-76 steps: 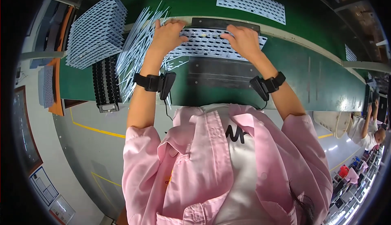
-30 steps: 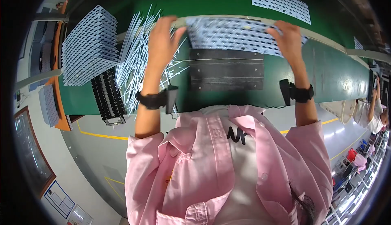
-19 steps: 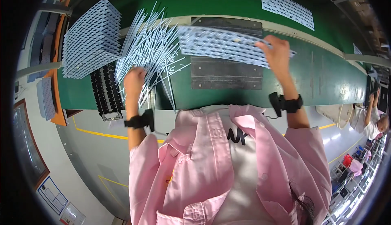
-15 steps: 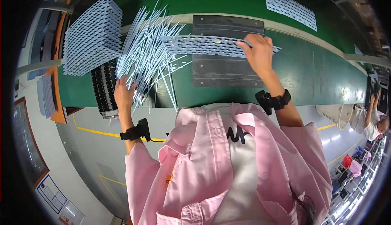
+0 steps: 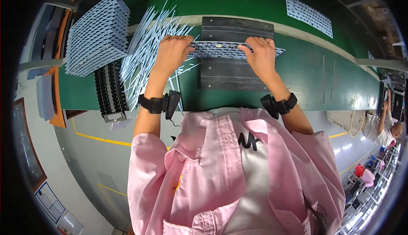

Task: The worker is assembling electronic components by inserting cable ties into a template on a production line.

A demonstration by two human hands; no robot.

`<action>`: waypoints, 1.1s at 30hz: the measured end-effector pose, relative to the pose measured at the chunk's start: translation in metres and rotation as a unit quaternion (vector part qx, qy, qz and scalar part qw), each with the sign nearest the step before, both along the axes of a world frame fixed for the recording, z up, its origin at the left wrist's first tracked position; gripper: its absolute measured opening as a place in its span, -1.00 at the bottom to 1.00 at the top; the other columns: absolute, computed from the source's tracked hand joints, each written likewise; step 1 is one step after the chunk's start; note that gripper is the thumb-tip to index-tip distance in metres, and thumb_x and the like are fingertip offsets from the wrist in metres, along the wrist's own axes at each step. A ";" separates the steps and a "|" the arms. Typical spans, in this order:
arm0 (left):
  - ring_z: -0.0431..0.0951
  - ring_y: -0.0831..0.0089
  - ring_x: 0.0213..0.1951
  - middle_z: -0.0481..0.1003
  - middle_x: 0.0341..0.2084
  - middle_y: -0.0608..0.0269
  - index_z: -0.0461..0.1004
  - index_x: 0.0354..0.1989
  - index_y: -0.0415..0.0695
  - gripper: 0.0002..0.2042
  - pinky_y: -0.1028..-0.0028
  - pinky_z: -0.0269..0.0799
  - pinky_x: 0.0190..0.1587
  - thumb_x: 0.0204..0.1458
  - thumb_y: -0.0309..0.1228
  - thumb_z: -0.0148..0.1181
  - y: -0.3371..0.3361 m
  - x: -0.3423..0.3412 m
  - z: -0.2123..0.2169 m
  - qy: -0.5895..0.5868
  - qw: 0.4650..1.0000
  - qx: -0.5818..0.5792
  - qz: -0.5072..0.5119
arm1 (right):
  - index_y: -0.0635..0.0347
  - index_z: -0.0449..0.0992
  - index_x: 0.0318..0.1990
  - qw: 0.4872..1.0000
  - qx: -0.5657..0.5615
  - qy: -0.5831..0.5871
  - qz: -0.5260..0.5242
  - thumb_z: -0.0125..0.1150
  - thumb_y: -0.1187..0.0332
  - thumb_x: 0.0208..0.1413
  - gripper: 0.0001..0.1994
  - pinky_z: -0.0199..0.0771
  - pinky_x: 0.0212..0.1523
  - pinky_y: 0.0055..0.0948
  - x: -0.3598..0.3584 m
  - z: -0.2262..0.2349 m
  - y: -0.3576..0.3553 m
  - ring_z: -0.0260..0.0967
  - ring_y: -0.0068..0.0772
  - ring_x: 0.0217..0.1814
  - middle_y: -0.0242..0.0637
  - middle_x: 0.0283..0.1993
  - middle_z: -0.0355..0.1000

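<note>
A long white circuit board panel (image 5: 216,51) with rows of dark marks is held across a black slotted block (image 5: 233,73), tilted so its face shows narrow. My left hand (image 5: 172,54) grips the left end, fingers over the far edge and thumb on the near side. My right hand (image 5: 261,56) pinches the panel near its right end in the same way. Beside my left hand lies a loose heap of thin white strips (image 5: 142,43), with a few short bits near its right edge.
At the far left rises a tall stack of similar panels (image 5: 95,37). A black slotted rack (image 5: 111,92) stands at the bench's near left edge. Another panel (image 5: 309,16) lies on the green surface at the far right. A person (image 5: 382,128) works at the right.
My left hand has moved from the near left side of the strip heap to the panel's left end and closed on it. The panel has shifted slightly left, with my right hand on it.
</note>
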State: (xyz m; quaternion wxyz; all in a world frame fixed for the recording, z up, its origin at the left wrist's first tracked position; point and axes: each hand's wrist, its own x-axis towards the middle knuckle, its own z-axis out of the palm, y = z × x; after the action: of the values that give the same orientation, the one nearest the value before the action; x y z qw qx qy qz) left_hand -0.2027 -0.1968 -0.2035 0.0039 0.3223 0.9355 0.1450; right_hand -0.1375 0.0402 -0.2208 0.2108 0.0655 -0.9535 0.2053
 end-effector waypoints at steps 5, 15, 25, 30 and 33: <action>0.37 0.27 -0.15 0.41 -0.23 0.14 0.41 -0.24 -0.11 -0.68 0.22 0.17 -0.07 -0.24 -0.30 0.19 0.001 -0.038 -0.021 -0.023 1.000 0.009 0.005 | 0.20 0.42 -0.51 0.998 0.055 0.035 0.023 0.21 0.17 -0.19 -0.73 0.15 -0.29 -0.39 -0.036 -0.019 0.014 0.31 -0.27 -0.42 -0.27 -0.53 0.38; 0.26 0.15 -0.01 0.28 -0.10 0.11 0.25 -0.06 -0.07 -0.56 0.09 0.12 0.01 -0.21 -0.45 0.13 -0.001 -0.072 0.007 0.113 0.974 0.132 0.143 | 0.17 0.49 -0.51 0.958 -0.174 -0.228 -0.021 0.27 0.00 -0.30 -0.62 0.29 -0.44 -0.43 -0.168 -0.070 0.074 0.31 -0.40 -0.53 -0.33 -0.60 0.38; 0.28 0.15 -0.03 0.33 -0.15 0.07 0.26 -0.08 -0.18 -0.54 0.29 0.19 -0.03 -0.28 -0.73 -0.16 -0.215 -0.038 -0.002 0.231 0.912 0.041 0.337 | 0.09 0.49 -0.28 0.959 -0.047 -0.275 -0.043 0.25 0.01 -0.31 -0.56 0.33 -0.21 -0.39 -0.249 -0.108 0.129 0.38 -0.20 -0.23 -0.24 -0.30 0.45; 0.28 0.20 -0.03 0.34 -0.12 0.20 0.35 -0.17 -0.05 -0.64 0.36 0.23 -0.08 -0.21 -0.65 -0.09 -0.277 -0.044 -0.002 0.171 0.907 -0.119 0.365 | 0.17 0.48 -0.28 0.977 -0.146 -0.137 -0.070 0.20 0.21 -0.18 -0.70 0.31 -0.21 -0.48 -0.206 -0.060 0.116 0.37 -0.29 -0.25 -0.24 -0.31 0.44; 0.39 0.16 -0.19 0.42 -0.22 0.21 0.43 -0.24 0.00 -0.74 0.42 0.29 -0.21 -0.16 -0.49 0.01 -0.343 -0.052 -0.006 0.172 0.885 -0.279 0.330 | 0.24 0.47 -0.27 0.966 -0.233 -0.104 -0.055 0.15 0.33 -0.09 -0.77 0.29 -0.21 -0.56 -0.161 -0.020 0.110 0.36 -0.45 -0.28 -0.24 -0.37 0.44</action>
State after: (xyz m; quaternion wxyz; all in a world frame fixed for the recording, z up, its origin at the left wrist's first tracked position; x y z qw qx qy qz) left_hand -0.2552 -0.5398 -0.2094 -0.1151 0.0000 0.9757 -0.1867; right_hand -0.2983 0.1506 -0.2413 0.1312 -0.0592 -0.8983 0.4152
